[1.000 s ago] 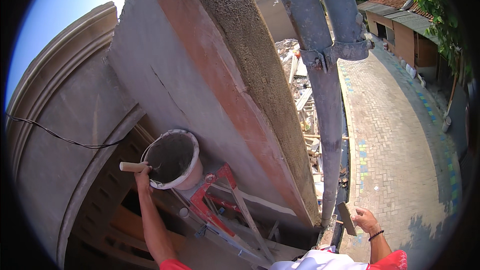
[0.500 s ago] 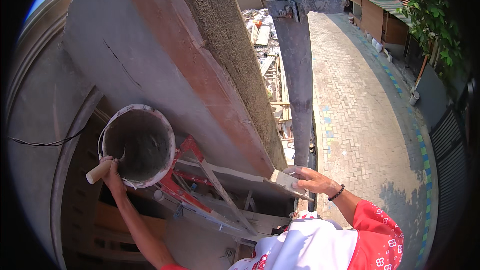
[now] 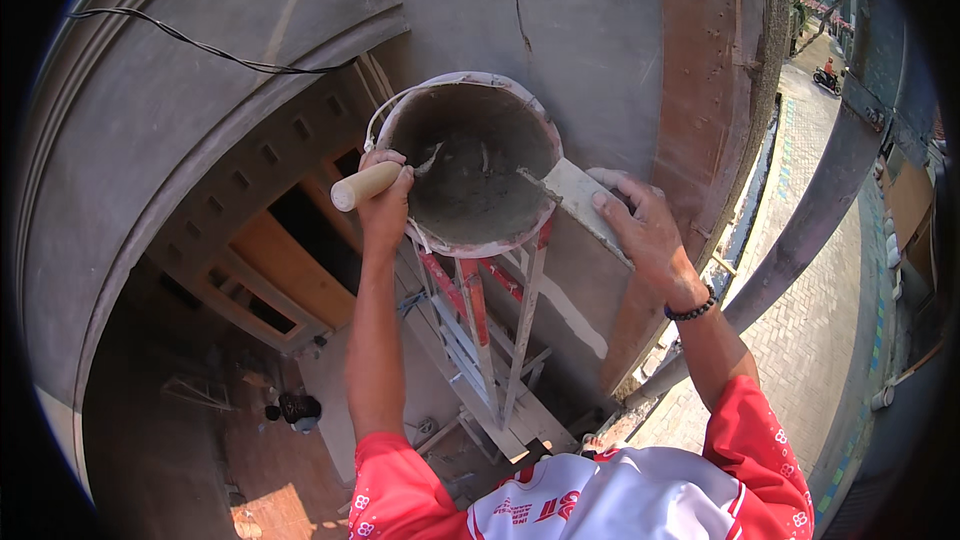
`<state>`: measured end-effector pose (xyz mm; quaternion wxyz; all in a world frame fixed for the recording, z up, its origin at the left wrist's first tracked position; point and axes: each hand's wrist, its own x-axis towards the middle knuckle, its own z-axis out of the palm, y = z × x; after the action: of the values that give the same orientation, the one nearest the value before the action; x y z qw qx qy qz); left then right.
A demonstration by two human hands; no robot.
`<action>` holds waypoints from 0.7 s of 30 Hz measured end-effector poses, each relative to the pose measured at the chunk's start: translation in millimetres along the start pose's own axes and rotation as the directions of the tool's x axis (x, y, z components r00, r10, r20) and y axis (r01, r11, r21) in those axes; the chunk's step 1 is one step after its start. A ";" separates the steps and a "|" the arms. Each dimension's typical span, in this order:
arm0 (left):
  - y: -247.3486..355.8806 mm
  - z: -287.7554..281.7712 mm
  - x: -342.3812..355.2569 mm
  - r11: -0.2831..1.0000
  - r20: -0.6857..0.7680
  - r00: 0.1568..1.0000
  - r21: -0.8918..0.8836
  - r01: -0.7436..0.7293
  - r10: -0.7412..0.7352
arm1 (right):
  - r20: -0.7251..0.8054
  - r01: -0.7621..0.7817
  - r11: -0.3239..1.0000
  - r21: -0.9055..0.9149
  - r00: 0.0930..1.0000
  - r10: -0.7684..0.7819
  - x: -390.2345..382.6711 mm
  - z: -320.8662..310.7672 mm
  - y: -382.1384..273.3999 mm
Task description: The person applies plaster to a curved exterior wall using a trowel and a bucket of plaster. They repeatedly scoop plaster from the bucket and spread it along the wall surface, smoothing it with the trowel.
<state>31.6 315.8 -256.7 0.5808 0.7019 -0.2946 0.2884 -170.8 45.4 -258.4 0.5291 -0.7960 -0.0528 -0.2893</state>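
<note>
In the head view, the two hands are apart from each other, each of them closed on one thing. The left hand point(image 3: 385, 202) is wrapped around a pale, round, wooden-looking handle point(image 3: 362, 187), just beside the rim of the bucket. The right hand point(image 3: 648, 230) grips a flat, rectangular, pale grey board point(image 3: 580, 198), with the thumb on its upper face.

Between the hands and a little ahead of them is the round bucket with a pale, mortar-stained rim point(image 3: 480, 246). Below it shows a red and silver metal stepladder point(image 3: 472, 300); I cannot tell how the bucket is supported.

The step in hand seems to be bringing the board to the bucket's mouth. The next move probably calls for a level board and for care of the rim. Whether the board touches this rim, I cannot tell.

The board looks dusty, with a rough, darker edge at its far end. The grey wet-looking mortar point(image 3: 468, 180) lies low inside the bucket, uneven and smeared up the walls.
</note>
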 end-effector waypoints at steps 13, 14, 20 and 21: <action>10.2 5.4 -11.6 0.997 -0.105 0.991 0.029 -0.078 0.081 | 0.287 0.169 0.735 -0.656 0.957 0.035 148.8 113.2 54.0; 9.7 5.6 -12.0 0.997 -0.110 0.991 0.017 -0.078 0.079 | 0.278 0.146 0.756 -0.638 0.959 0.049 147.9 116.9 56.5; 6.9 5.4 -7.5 0.996 -0.101 0.991 -0.009 -0.094 0.093 | 0.277 0.135 0.826 -0.547 0.961 0.026 151.1 122.2 83.7; 4.3 5.4 -6.6 0.993 -0.101 0.989 -0.014 -0.113 0.111 | 0.285 0.119 0.833 -0.540 0.957 0.048 151.2 123.5 87.8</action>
<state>24.3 310.3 -259.7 0.5846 0.6630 -0.3071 0.3526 38.5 81.5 -285.2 0.2581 -0.9467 -0.0579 -0.1837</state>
